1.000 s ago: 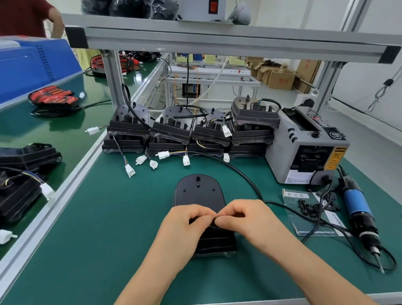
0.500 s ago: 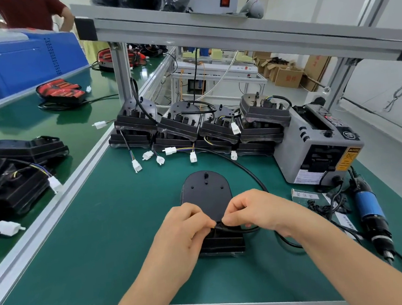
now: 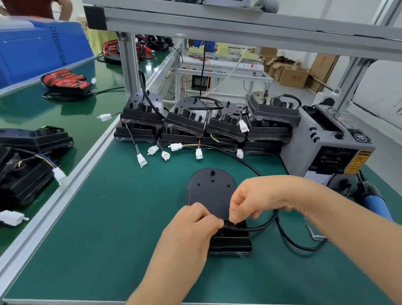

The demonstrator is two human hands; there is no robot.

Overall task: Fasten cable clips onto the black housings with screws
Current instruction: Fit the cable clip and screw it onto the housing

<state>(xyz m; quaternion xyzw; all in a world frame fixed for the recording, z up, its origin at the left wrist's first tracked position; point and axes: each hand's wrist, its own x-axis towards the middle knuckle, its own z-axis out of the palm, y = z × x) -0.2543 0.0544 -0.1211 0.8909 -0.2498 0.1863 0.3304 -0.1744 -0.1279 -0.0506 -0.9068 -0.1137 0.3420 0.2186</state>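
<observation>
Now | left hand point(image 3: 189, 228) pinches cable point(image 3: 261, 227) | right hand point(image 3: 263, 198) pinches cable | over housing point(image 3: 210, 190)

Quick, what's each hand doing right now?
Left hand: closed grip, pinching the black cable at the black housing.
Right hand: closed grip, pinching the same cable.

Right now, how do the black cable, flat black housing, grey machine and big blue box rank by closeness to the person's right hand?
1. Black cable, pinched by the right hand.
2. Black housing, beneath its fingertips, mid-table.
3. Grey machine, back right.
4. Blue box, far back left, next bench.
</observation>
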